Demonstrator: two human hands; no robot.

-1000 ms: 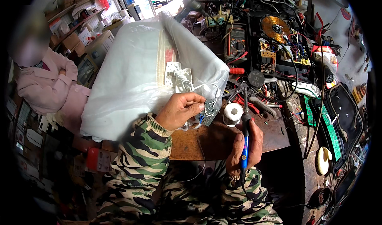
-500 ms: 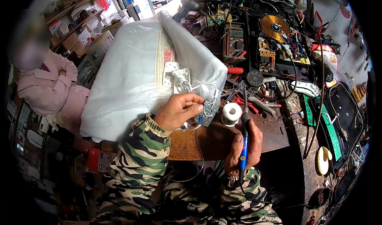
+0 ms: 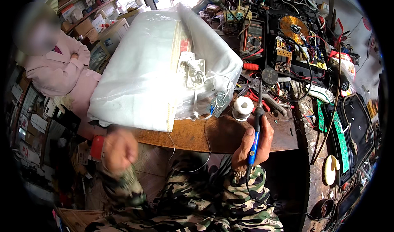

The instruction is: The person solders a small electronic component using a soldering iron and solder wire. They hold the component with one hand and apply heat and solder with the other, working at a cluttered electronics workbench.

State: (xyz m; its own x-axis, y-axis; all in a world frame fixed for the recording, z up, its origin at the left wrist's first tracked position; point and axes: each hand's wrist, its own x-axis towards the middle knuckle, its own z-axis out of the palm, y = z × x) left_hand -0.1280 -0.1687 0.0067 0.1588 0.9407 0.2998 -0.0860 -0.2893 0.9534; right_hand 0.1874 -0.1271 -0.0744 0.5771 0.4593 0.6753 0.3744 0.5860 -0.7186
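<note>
My right hand [image 3: 250, 146] grips a blue-handled soldering iron [image 3: 256, 125], its tip pointing up beside a spool of solder wire [image 3: 243, 107] on the wooden bench [image 3: 230, 133]. My left hand [image 3: 120, 149] is blurred, low at the bench's left edge, with nothing visible in it; its fingers look curled. A large white folded blanket in clear plastic [image 3: 152, 64] lies on the bench, with a white controller and cords [image 3: 192, 70] on top and blue wire ends [image 3: 213, 107] at its near corner.
Circuit boards, a copper coil [image 3: 293, 27], a multimeter [image 3: 251, 37] and tangled cables crowd the bench's right and back. A green board [image 3: 336, 137] lies at the right. A person in a pink top [image 3: 57, 68] sits at left near shelves.
My left hand has let go of the wires at the blanket's corner and dropped down to the left, off the bench. The right hand has kept its hold on the soldering iron.
</note>
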